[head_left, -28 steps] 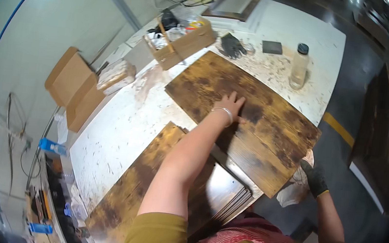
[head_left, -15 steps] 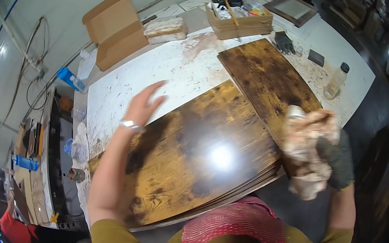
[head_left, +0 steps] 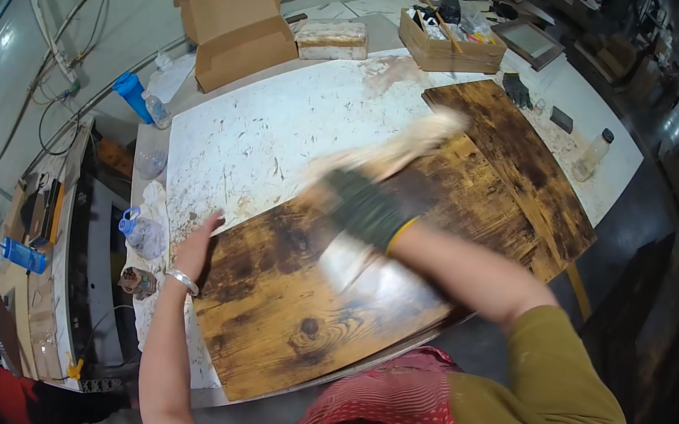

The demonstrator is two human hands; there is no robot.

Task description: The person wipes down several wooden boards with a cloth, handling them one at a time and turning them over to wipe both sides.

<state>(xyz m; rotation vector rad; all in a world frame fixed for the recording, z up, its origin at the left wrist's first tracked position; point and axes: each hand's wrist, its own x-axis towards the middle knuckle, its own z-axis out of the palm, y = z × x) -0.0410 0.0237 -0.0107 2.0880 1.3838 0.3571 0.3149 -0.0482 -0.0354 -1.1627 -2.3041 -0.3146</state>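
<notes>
A stack of wood-grain boards lies before me, the top board (head_left: pixel 316 325) brown with dark burnt-looking patches. My right hand (head_left: pixel 357 206), in a dark green knitted glove with a yellow cuff edge, grips a pale stained rag (head_left: pixel 399 147) over that board. Both rag and glove are smeared by motion, and the rag's loose end trails toward the far right. Against the board's left edge rests my bare left hand (head_left: pixel 195 250), a bracelet on its wrist, fingers stretched out and holding nothing. A second, darker board (head_left: pixel 519 154) lies to the right.
At the back of the white, stained table (head_left: pixel 245 144) stand an open cardboard box (head_left: pixel 241 49), a wrapped block (head_left: pixel 332 41) and a carton of odds and ends (head_left: pixel 454 56). A bottle (head_left: pixel 593 155) and a dark glove (head_left: pixel 517 91) lie right; plastic bottles (head_left: pixel 144 233) line the left.
My right hand has swept the rag from the right side leftward across the top board. My left hand has come down from above the far edge to the board's left edge.
</notes>
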